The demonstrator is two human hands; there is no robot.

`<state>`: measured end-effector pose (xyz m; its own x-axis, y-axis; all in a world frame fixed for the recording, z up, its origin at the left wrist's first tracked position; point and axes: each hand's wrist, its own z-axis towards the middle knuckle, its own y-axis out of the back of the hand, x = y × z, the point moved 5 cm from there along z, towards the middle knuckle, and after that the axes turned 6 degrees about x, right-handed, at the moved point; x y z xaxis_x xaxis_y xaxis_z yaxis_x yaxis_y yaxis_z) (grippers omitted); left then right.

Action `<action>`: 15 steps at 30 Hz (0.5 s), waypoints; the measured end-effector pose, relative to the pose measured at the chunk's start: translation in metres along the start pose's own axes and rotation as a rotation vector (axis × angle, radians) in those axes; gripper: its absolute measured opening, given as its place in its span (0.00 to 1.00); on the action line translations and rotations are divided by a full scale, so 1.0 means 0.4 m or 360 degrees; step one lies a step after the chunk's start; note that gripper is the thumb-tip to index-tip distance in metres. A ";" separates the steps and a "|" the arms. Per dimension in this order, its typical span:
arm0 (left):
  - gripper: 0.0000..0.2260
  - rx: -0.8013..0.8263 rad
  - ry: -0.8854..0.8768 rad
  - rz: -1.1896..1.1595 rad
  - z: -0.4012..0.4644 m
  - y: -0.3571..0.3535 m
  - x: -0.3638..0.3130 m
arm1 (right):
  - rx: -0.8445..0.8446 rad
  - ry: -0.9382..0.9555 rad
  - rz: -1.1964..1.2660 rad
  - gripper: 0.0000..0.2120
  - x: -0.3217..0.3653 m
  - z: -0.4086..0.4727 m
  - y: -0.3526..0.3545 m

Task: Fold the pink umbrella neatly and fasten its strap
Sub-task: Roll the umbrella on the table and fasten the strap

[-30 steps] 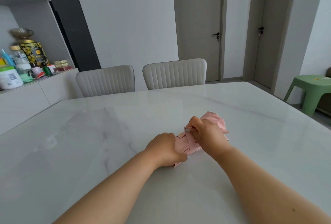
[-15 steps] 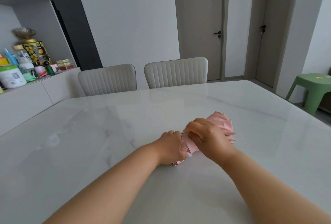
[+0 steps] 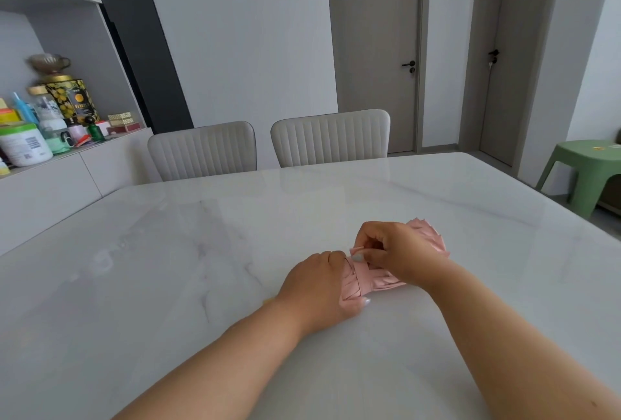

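The pink umbrella (image 3: 373,280) lies folded into a short bundle on the white marble table (image 3: 168,268), its pleated canopy end pointing away to the right. My left hand (image 3: 319,288) grips the near end of the bundle, thumb underneath. My right hand (image 3: 393,251) lies over the middle and pinches the pink strap (image 3: 357,249) between thumb and fingers, holding its tip just above the bundle. The strap band wraps around the bundle beside my left hand. The handle is hidden under my left hand.
Two pale upholstered chairs (image 3: 268,147) stand at the table's far edge. A sideboard (image 3: 50,181) with jars and tins runs along the left wall. A green plastic stool (image 3: 584,170) stands on the floor at the right. Two doors are behind.
My right hand has shifted from pressing over the bundle to lifting the strap's tip in a pinch. The umbrella has rolled slightly. My left hand keeps its grip.
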<state>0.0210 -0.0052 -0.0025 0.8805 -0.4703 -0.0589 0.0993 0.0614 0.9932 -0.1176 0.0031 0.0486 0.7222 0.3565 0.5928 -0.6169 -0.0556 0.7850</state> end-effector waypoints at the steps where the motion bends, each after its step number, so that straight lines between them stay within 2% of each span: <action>1: 0.29 -0.0009 -0.0004 -0.0037 -0.003 -0.003 0.000 | 0.0025 -0.0020 -0.0021 0.02 0.000 -0.001 0.000; 4: 0.31 0.0002 -0.0019 -0.0194 -0.007 -0.008 0.006 | 0.0103 -0.0013 -0.0109 0.06 0.000 -0.002 -0.005; 7: 0.32 0.0172 0.0081 -0.0516 0.006 -0.008 0.024 | 0.0129 0.0018 -0.0273 0.11 0.015 -0.003 -0.008; 9: 0.21 0.0314 0.0181 -0.0680 0.019 -0.007 0.038 | 0.0140 0.0020 -0.0315 0.11 0.012 0.002 -0.011; 10: 0.19 0.0360 0.0193 -0.0660 0.023 -0.003 0.039 | 0.0147 0.0013 -0.0312 0.11 0.012 0.001 -0.009; 12: 0.21 0.0443 0.0217 -0.0566 0.020 0.003 0.035 | 0.0149 0.0010 -0.0308 0.11 0.013 -0.004 -0.006; 15: 0.25 0.0405 0.0200 -0.0376 0.013 0.015 0.023 | 0.0188 0.0027 -0.0377 0.10 0.020 -0.006 0.003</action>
<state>0.0275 -0.0136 0.0032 0.8987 -0.3328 -0.2856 0.2018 -0.2644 0.9431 -0.1133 0.0083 0.0539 0.8361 0.3881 0.3877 -0.3898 -0.0770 0.9177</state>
